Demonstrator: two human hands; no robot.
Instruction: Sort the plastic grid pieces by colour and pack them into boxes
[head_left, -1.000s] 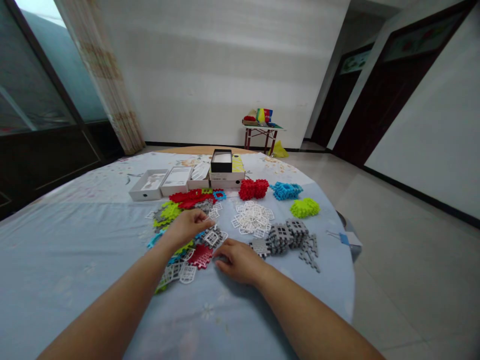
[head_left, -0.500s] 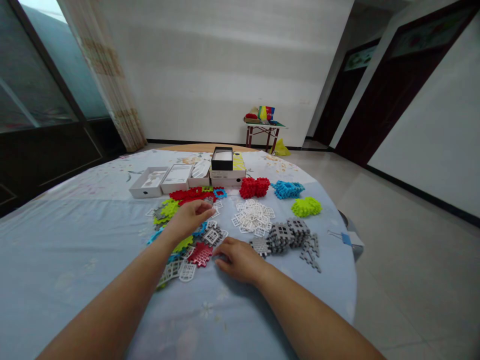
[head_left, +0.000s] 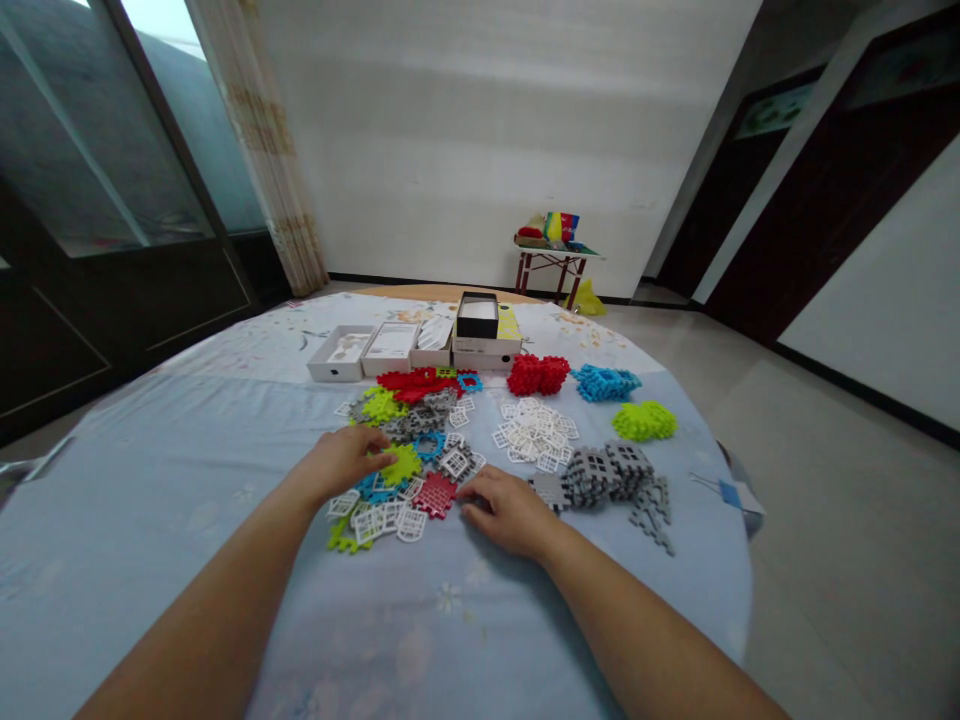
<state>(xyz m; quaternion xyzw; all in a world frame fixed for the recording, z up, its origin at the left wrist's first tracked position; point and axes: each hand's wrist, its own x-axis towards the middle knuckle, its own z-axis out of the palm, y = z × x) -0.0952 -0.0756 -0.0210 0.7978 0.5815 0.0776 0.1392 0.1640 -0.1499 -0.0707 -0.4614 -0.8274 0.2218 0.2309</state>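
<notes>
My left hand [head_left: 346,460] hovers over the mixed heap of plastic building pieces, thumb and fingers apart. Its fingertips are at a lime-green toothed piece [head_left: 403,464]; whether they touch it I cannot tell. My right hand [head_left: 511,510] rests on the cloth with fingers loosely bent and nothing seen in them. Just left of its fingertips lies a red brick-patterned piece [head_left: 435,495]. Around the hands are a blue ring-shaped piece [head_left: 429,446], white window-frame pieces [head_left: 411,523] and dark grey pieces [head_left: 427,415].
Sorted piles lie on the right: white frames [head_left: 534,432], red [head_left: 538,374], blue [head_left: 606,382], lime [head_left: 645,421] and grey pieces [head_left: 592,475]. Open white boxes [head_left: 341,370] and a black box [head_left: 478,325] stand at the back of the cloth-covered round table [head_left: 187,500].
My left hand has moved from near the white frames at the heap's far side back to the lime-green piece. My right hand stays beside the red piece. The view has turned slightly left.
</notes>
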